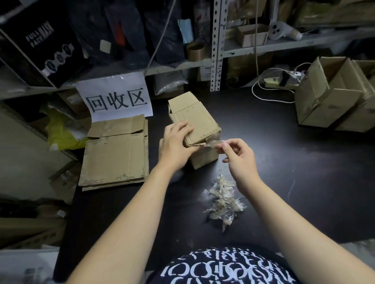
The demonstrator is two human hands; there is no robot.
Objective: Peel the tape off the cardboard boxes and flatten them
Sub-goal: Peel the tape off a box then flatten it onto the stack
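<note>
1. Hidden or unclear: the left hand (176,142) covers the near left corner of the cardboard box (194,124), and the box's left side and underside are out of sight. The far shelves (285,46) are dim, so most of their contents cannot be identified. The farther-right open box of the pair (329,94) is cut off by the frame edge.
2. Location and orientation: the cardboard box lies at the centre of the dark bench (300,169). Its long axis runs near to far, with the far end angled slightly left. A flap stands loose at the far end.
3. Left hand: grips the near end of the box, with the fingers curved over the top face and the thumb against the near edge.
4. Right hand (238,155): pinches the tape strip (214,143) between thumb and forefinger, the other fingers loosely curled. The clear strip stretches from the box's near right corner to the fingertips and is attached at the box end.
5. Counts:
   - one box in the hands;
   - one tape strip being held;
   - one tape pile (223,202) of crumpled pieces on the bench, near and right of the box, with the number of pieces impossible to tell;
   - one flattened stack (116,152) to the left, showing at least two layers at its near edge;
   - two open boxes at far right;
   - one white sign (117,99) behind the flattened stack.
</note>
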